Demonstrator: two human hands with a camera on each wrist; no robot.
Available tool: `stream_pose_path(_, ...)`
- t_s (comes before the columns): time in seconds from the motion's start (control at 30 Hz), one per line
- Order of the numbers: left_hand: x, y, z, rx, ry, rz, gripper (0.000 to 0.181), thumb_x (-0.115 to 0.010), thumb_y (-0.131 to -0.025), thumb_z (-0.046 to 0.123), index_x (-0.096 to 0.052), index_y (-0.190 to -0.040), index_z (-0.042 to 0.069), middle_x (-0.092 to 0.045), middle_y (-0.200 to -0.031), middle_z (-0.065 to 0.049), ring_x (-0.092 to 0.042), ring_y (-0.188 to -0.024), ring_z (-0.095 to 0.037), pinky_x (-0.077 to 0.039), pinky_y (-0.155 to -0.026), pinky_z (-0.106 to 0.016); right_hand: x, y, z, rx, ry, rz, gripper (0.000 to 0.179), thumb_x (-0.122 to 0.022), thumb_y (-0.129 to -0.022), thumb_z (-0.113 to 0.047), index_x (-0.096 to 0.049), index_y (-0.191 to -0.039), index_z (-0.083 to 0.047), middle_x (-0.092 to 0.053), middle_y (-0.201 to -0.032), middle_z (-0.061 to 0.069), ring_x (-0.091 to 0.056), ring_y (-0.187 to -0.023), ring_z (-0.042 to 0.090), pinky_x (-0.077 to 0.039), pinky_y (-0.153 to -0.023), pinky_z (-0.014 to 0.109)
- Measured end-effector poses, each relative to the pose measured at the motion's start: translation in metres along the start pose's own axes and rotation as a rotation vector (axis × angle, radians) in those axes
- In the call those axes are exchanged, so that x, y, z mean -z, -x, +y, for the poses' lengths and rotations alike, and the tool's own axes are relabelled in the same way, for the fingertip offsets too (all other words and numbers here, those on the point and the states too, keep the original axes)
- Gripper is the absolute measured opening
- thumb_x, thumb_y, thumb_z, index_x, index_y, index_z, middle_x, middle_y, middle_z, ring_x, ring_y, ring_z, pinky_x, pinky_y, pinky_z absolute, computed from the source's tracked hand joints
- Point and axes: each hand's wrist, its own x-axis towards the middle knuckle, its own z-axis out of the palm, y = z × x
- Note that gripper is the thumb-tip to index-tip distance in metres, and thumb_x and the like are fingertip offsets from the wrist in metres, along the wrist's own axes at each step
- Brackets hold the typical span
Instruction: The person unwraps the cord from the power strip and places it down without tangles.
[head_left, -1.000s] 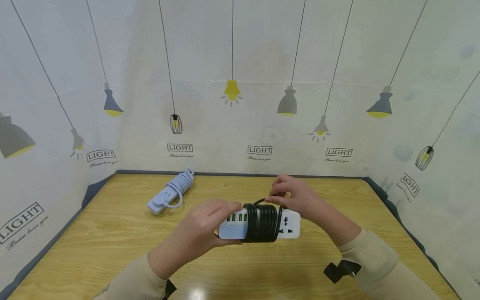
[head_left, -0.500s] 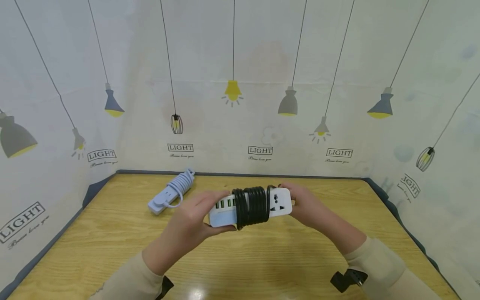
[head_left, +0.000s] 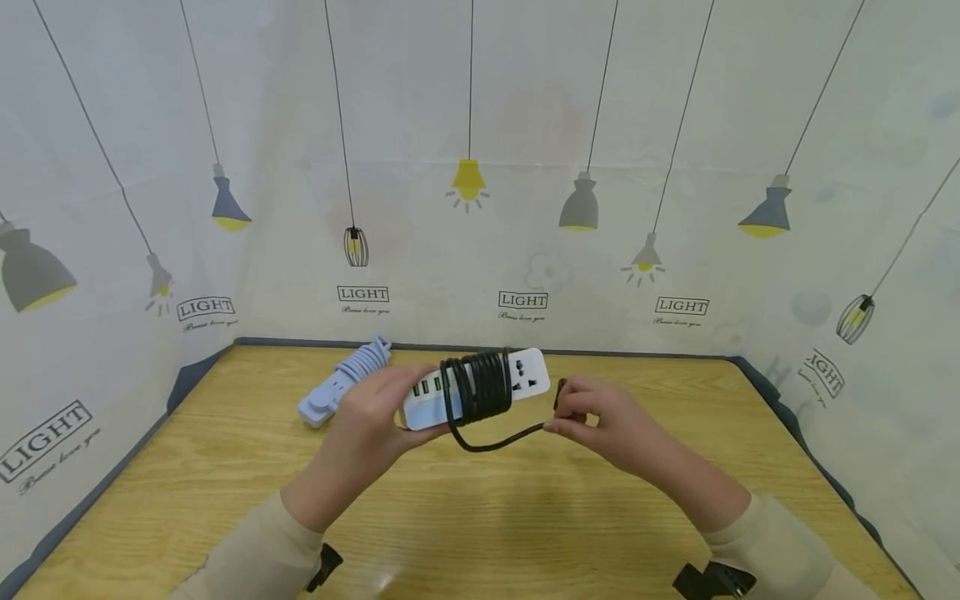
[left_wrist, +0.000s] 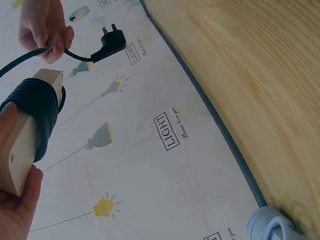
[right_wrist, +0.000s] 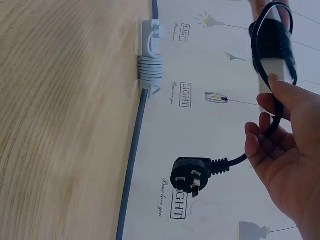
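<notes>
A white power strip (head_left: 531, 372) with USB ports and sockets is held up above the table, tilted, its right end higher. Several turns of black power cord (head_left: 489, 385) wrap its middle. My left hand (head_left: 372, 414) grips the strip's left end, thumb on top and fingers below. To the right, my right hand (head_left: 603, 423) pinches the cord's free length, which sags in a loop below the strip. The black plug (right_wrist: 191, 175) dangles from the cord just past the right fingers; its metal pins show in both wrist views.
A pale blue power strip (head_left: 330, 396) with its own cord wound round it lies at the table's back left. The wooden table (head_left: 480, 517) ends at a dark edge against a lamp-patterned cloth (head_left: 420, 125).
The strip has moved up and left in the left hand. My right hand has come from behind the strip to its right, pulling a length of cord out into a loop.
</notes>
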Motion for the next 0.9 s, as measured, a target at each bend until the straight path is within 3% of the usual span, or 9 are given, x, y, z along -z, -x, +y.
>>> stream_pose_path(0.17,-0.002,0.004,-0.006,0.02,-0.019,-0.012,0.071,-0.097,-0.052,0.014,-0.065,-0.113,-0.004,-0.07,-0.105,-0.014,-0.067,-0.094,-0.027,-0.055,-0.081,-0.04,0.004,0.004,-0.005,0.064,0.008,0.036,0.018,-0.074,-0.087,-0.012,-0.064,-0.077,-0.024,-0.052,-0.08,-0.015,-0.048,-0.068,0.005,-0.044,-0.057,0.024)
stream_pose_path(0.37,-0.005,0.007,-0.011,0.026,-0.029,-0.017,0.07,-0.096,-0.055,0.02,-0.065,-0.113,-0.004,-0.07,-0.105,-0.015,-0.067,-0.094,-0.028,-0.055,-0.081,-0.04,0.012,0.006,-0.009,0.083,0.035,0.065,0.023,-0.072,-0.088,-0.008,-0.057,-0.078,-0.022,-0.045,-0.075,-0.015,-0.043,-0.065,0.005,-0.04,-0.056,0.023)
stream_pose_path(0.7,-0.006,0.011,-0.014,0.004,-0.026,-0.039,0.07,-0.095,-0.056,0.023,-0.065,-0.114,-0.003,-0.069,-0.106,-0.014,-0.066,-0.096,-0.027,-0.054,-0.083,-0.039,0.019,0.004,-0.013,-0.081,0.072,0.072,0.018,-0.06,-0.097,-0.011,-0.058,-0.079,-0.013,-0.047,-0.07,-0.01,-0.043,-0.061,0.006,-0.04,-0.055,0.027)
stream_pose_path(0.9,-0.008,0.013,-0.014,-0.008,-0.023,-0.045,0.07,-0.095,-0.057,0.023,-0.065,-0.115,-0.002,-0.069,-0.106,-0.013,-0.067,-0.095,-0.026,-0.054,-0.082,-0.038,0.022,0.003,-0.01,-0.145,0.053,0.129,0.021,-0.055,-0.1,-0.012,-0.055,-0.08,-0.011,-0.05,-0.067,-0.003,-0.041,-0.054,0.008,-0.039,-0.052,0.028)
